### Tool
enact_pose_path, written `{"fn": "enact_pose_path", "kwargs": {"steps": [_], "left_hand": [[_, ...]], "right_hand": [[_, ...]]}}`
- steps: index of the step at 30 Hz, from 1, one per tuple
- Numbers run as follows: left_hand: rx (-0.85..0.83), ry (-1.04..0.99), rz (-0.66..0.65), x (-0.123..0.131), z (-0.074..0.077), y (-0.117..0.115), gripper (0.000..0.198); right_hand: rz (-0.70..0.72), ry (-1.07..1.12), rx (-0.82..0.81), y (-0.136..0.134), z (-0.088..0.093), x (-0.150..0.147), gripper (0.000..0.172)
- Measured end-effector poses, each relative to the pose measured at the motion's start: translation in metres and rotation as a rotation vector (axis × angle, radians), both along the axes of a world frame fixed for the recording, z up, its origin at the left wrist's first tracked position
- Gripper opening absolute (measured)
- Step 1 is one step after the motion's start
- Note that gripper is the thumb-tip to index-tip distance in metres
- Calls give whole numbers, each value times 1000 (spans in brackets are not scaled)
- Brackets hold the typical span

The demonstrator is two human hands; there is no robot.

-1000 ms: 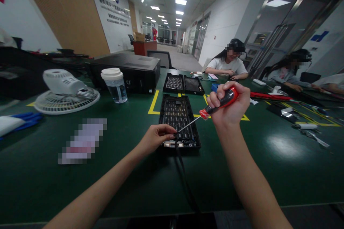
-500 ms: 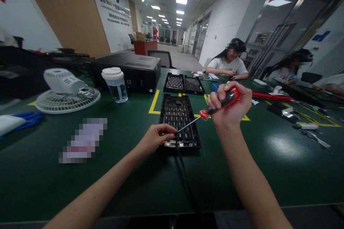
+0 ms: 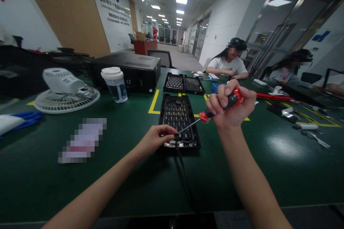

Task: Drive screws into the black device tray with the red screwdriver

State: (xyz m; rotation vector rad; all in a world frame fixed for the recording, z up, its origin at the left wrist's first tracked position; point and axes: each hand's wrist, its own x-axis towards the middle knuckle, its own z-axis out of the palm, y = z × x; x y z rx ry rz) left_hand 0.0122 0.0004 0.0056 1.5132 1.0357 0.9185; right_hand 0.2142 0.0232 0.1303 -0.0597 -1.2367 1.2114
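A thick black rubbery cable (image 3: 185, 182) runs away from the person across the smooth, glossy dark green table top (image 3: 129, 179) and up between the two forearms. It ends at the near short edge of a flat black rectangular plastic case (image 3: 178, 114), which lies open with rows of small metal contacts showing inside.

The left hand (image 3: 156, 139) rests at that near edge, its fingertips drawn together beside the point where the cable enters. Whether they pinch anything small cannot be told.

The right hand (image 3: 231, 109) is raised to the right of the left and a little beyond it, well apart from it. It is closed in a fist around the rounded handle of a red and black screwdriver (image 3: 221, 105). The thin, bright steel shaft (image 3: 188, 127) slants down and to the left, and its tip sits in the case just beside the left fingertips.

Yellow tape lines (image 3: 154, 102) frame the far half of the case. Beyond the hands lies a second open black case (image 3: 184, 83) in two shallow halves.

Far to the left of the left hand stand a clear plastic cup with a white lid (image 3: 115, 84) and a white round grille fan (image 3: 67, 93) laid flat. Behind them is a boxy black computer housing (image 3: 129, 66).

Past the right hand, a person in a white shirt (image 3: 228, 65) sits at the far end of the table.
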Motion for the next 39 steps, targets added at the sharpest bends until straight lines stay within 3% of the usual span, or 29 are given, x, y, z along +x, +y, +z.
{"fn": "enact_pose_path", "kwargs": {"steps": [6, 12, 20, 31, 35, 39], "left_hand": [[-17, 39, -50, 1, 2, -2, 23], [35, 12, 16, 2, 2, -2, 22], [152, 64, 64, 1, 5, -3, 22], [202, 148, 95, -4, 10, -2, 31], [317, 292, 223, -12, 8, 3, 29], [434, 632, 395, -20, 4, 8, 28]], "right_hand": [[106, -48, 117, -4, 0, 1, 29], [-28, -1, 100, -13, 2, -8, 28], [-47, 33, 105, -12, 0, -13, 27], [-219, -40, -13, -15, 0, -13, 31], [-216, -45, -14, -13, -1, -13, 31], [-160, -37, -19, -10, -4, -18, 30]]}}
